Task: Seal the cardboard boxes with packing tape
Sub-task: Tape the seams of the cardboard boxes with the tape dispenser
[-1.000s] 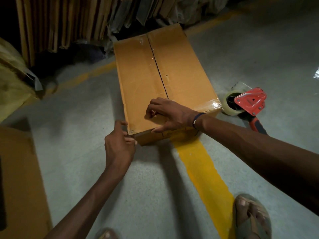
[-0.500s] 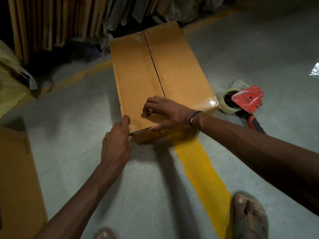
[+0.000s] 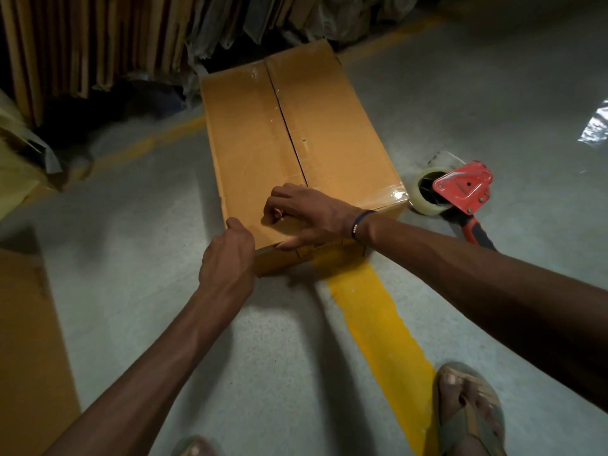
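head view: the cardboard box [image 3: 296, 139] is lying on the grey floor [image 3: 138, 232] in the centre of the frame, its 2 top flaps meeting along a dark centre seam [image 3: 286, 120] that is running from the upper middle down toward the hands. glossy tape is showing along the near right edge of the top. the right hand [image 3: 306, 215] is resting on the near end of the top, fingers curled and seemingly pressing or picking at a tape edge, thumb stretched along the near rim. the left hand [image 3: 227, 258] is gripping the near left corner of the box, fingers wrapped round it. the red tape dispenser [image 3: 460, 192] is lying on the floor just beside the box, at the right middle of the frame, untouched.

judging from this, the step is smoothing or freeing the tape end at the near edge. to do it well, the left hand should be steadying the corner firmly while the right is rubbing the tape flat from the seam outward and down over the rim, leaving no bubbles or lifted corners. flat cardboard sheets [image 3: 65, 44] are standing at the upper left.
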`<state>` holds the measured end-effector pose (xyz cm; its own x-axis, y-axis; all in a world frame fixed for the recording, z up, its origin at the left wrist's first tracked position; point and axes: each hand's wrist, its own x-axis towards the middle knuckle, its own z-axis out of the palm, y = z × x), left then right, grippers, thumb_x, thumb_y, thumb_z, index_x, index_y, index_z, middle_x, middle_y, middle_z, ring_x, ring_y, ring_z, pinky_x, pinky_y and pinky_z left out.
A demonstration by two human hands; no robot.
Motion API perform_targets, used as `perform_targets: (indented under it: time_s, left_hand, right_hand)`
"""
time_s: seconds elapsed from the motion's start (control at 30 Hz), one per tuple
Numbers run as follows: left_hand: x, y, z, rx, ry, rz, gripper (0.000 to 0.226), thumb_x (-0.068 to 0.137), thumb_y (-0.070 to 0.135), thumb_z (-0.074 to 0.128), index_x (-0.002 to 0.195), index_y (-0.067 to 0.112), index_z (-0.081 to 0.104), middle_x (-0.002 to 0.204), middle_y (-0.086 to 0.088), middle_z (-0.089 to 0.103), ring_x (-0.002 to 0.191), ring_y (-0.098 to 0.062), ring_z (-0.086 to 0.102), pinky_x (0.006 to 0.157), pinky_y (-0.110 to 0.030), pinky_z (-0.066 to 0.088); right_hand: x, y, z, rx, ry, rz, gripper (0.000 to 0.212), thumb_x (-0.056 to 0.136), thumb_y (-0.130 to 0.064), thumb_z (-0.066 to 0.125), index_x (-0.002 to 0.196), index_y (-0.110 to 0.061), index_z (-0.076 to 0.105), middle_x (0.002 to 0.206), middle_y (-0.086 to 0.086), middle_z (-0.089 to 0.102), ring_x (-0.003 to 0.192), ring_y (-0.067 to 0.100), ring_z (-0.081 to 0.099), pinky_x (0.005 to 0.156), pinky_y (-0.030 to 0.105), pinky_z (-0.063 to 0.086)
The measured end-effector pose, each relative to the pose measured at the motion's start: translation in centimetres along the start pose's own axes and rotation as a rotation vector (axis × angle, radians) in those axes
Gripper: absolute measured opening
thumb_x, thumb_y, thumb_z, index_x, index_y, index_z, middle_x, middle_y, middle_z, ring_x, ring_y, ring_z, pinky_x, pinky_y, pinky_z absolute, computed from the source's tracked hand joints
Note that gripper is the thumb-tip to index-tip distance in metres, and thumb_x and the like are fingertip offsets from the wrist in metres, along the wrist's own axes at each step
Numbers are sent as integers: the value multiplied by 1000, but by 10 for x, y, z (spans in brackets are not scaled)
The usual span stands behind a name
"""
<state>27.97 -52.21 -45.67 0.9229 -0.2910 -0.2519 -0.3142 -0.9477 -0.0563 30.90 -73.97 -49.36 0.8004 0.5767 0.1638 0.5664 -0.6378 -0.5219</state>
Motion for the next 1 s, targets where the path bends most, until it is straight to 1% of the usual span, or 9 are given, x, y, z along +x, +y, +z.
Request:
perform_targets:
  time_s: [0.13,0.23,0.3,0.37,0.43,0.57,0.7,0.87,1.0]
  left_hand:
    - [-2,-3,-1,-36,32,60,46,92,6,70,125,-3,40,103,-19,64,85,-34,65,65,-36,41]
    - [-4,-9,-13,-149,-2,54,45,95,23,73,116,5,38,95,-16,60,70,-25,54,62,-37,41]
    - [-6,-15,-18,-216,-66,45,57,90,33,79,112,12,31,89,-12,52,67,-21,46,62,-36,41]
    - [-9,-20,-17,-131,-80,85,62,87,23,82,121,10,32,94,-15,58,71,-22,49,63,-37,43]
    - [-10,-21,-11,-110,-16,121,58,92,11,72,133,3,32,98,-18,62,68,-21,48,63,-36,42]
    - [-6,-20,-12,-108,38,167,53,94,4,63,137,-8,36,91,-22,63,62,-23,43,58,-36,38]
    - [-9,-13,-16,-116,1,134,47,98,11,62,133,-4,35,95,-20,63,67,-30,54,60,-37,39]
    - [-9,-6,-22,-10,-36,114,48,103,15,57,139,1,29,106,-10,64,63,-13,33,65,-31,33]
    - [-9,-10,-21,-64,-32,119,47,105,26,56,138,3,31,104,-15,62,70,-20,42,66,-33,35]
  right_hand:
    - [0,-1,0,-3,-9,12,55,84,-60,75,118,-20,58,109,-3,53,97,14,47,82,33,47]
    - [0,-1,-1,-1,-1,7,57,84,-60,75,119,-19,58,110,-2,53,98,14,47,82,31,45]
    - [0,-1,-1,-2,8,4,58,84,-62,75,119,-19,58,110,-3,53,97,13,47,82,28,42]
    - [0,-1,0,-13,9,3,60,83,-65,74,119,-19,58,110,-3,53,97,12,46,82,28,41]
    - [0,-1,1,-27,5,8,62,83,-66,74,119,-19,58,111,-2,54,97,13,47,81,28,42]
    - [0,-1,0,-24,18,0,60,83,-65,74,118,-19,58,110,-2,54,97,14,47,81,28,42]
    - [1,0,1,-34,16,2,59,83,-66,73,118,-20,58,109,-2,53,97,15,48,82,33,44]
    - [1,2,2,-39,25,-6,61,82,-63,76,119,-18,59,110,0,55,97,14,47,81,29,41]
    - [1,-2,1,-38,34,-8,60,83,-65,74,117,-19,59,109,-1,54,97,14,47,83,33,45]
